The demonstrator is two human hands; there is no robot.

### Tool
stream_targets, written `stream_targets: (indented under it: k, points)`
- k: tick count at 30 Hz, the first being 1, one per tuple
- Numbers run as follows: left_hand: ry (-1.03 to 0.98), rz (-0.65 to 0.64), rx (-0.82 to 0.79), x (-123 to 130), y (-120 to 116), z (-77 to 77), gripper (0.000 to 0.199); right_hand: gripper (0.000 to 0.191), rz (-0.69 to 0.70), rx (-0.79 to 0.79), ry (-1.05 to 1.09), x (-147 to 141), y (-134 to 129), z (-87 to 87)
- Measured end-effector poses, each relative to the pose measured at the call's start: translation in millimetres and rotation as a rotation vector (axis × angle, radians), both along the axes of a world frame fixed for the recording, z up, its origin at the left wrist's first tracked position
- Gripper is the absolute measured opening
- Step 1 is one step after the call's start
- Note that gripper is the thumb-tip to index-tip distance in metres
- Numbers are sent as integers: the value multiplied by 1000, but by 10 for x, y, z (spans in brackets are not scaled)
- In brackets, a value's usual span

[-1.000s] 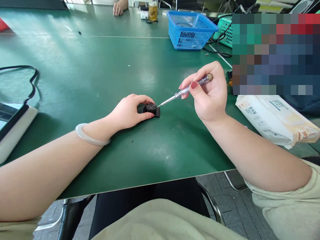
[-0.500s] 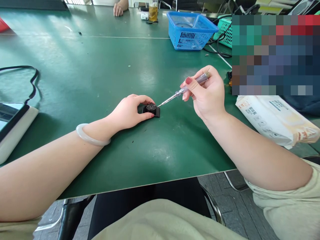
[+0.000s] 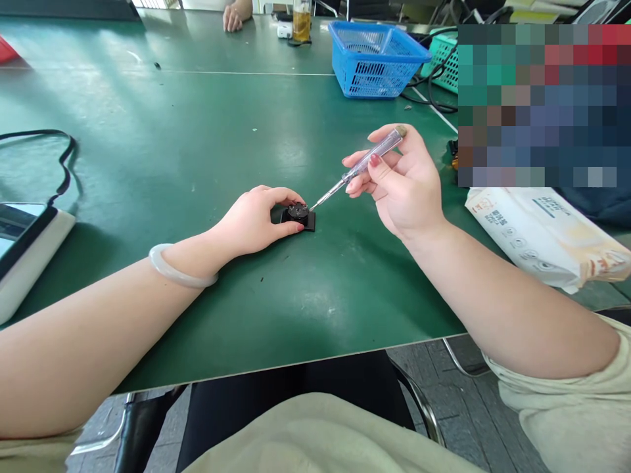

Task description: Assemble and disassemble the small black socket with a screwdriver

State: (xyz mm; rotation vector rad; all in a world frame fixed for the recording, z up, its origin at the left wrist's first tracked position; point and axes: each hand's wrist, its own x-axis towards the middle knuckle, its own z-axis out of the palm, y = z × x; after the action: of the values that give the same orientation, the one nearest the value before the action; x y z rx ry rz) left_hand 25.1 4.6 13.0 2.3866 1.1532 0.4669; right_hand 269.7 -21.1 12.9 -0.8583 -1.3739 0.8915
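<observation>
A small black part with a round raised top and a flat base (image 3: pixel 298 213) rests on the green table (image 3: pixel 236 151). My left hand (image 3: pixel 256 220) grips it from the left, thumb on the near side and fingers on the far side. Between the fingers and thumb of my right hand (image 3: pixel 407 180) is a slim screwdriver with a clear purple-tinted handle (image 3: pixel 371 156). It slants down to the left, and its tip is at the right side of the black part. Whether the tip sits in a screw is too small to tell.
A blue plastic basket (image 3: pixel 374 72) stands at the back, beside a green basket (image 3: pixel 444 59) and black cables. At right lies a white packet (image 3: pixel 542 230); at left, a white device (image 3: pixel 34 249) with a strap. Another person's hand (image 3: pixel 234 18) rests on the far edge near a cup (image 3: pixel 302 23).
My right hand has shifted slightly up and left, its fingers looser along the screwdriver, whose handle now stands steeper. The left hand and black part have stayed in place.
</observation>
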Motion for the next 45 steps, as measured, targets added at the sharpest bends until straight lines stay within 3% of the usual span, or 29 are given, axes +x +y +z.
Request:
stream_targets:
  k: [15,26,35,45]
  points:
    - [1,7,8,1,0,-4,38,37,-26,-58,4,32,30,-36]
    - [4,1,12,-10,0,-10,38,30,-81,-393,9,-1,112,-134]
    - [2,-2,10,-9,-3,-5,38,32,-106,-304,-43,16,93,-82]
    - [12,-12,35,-5,-14,-13,39,29,-31,-361,35,43,121,-106]
